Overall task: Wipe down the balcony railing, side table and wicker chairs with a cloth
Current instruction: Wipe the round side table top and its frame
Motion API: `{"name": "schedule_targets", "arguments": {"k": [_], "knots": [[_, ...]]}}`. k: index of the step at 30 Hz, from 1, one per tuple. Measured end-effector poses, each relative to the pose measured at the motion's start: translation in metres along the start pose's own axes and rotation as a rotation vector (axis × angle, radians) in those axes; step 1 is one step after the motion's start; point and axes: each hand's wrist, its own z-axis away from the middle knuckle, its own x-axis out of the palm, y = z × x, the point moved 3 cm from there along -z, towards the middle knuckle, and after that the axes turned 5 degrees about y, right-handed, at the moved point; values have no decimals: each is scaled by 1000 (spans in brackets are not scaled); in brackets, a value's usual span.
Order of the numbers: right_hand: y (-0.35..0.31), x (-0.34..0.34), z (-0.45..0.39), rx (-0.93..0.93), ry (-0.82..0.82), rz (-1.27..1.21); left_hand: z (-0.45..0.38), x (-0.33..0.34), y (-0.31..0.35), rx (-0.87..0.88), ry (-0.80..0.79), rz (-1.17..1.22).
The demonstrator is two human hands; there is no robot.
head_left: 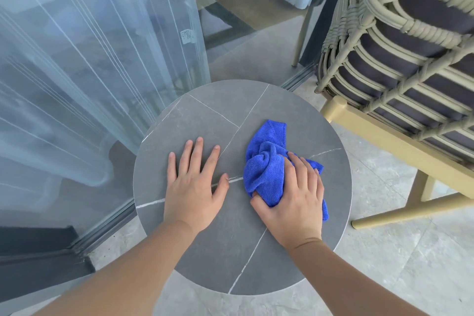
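A round grey stone-look side table [205, 110] with thin white veins fills the middle of the view. My right hand [295, 197] presses a crumpled blue cloth [266, 161] onto the right half of the tabletop, fingers closed over it. My left hand [195, 182] lies flat on the left half of the top, fingers spread, holding nothing. A beige wicker chair [400, 59] with a dark cushion stands at the upper right, close to the table's edge.
A glass sliding door with sheer curtains [84, 72] behind it runs along the left and top. Its metal floor track [107, 226] passes under the table's left side. Pale grey floor tiles [397, 259] spread to the right and below.
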Motion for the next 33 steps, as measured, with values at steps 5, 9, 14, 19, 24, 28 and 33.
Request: {"name": "schedule_targets", "arguments": {"k": [5, 9, 14, 19, 24, 28, 33], "knots": [[-2, -4, -1, 19, 9, -34, -2, -2, -1, -16, 7, 27], [-1, -6, 3, 34, -22, -50, 1, -2, 1, -17, -18, 41], [4, -4, 5, 19, -49, -61, 6, -3, 3, -36, -13, 64], [7, -2, 7, -30, 46, -87, 3, -2, 2, -34, 20, 86], [4, -1, 12, -68, 42, -104, 4, 0, 1, -3, 43, 87], [3, 1, 14, -125, 17, -143, -1, 2, 1, -2, 151, 83], [-1, -5, 14, -130, -98, -170, 5, -3, -3, -10, 105, 161]]}}
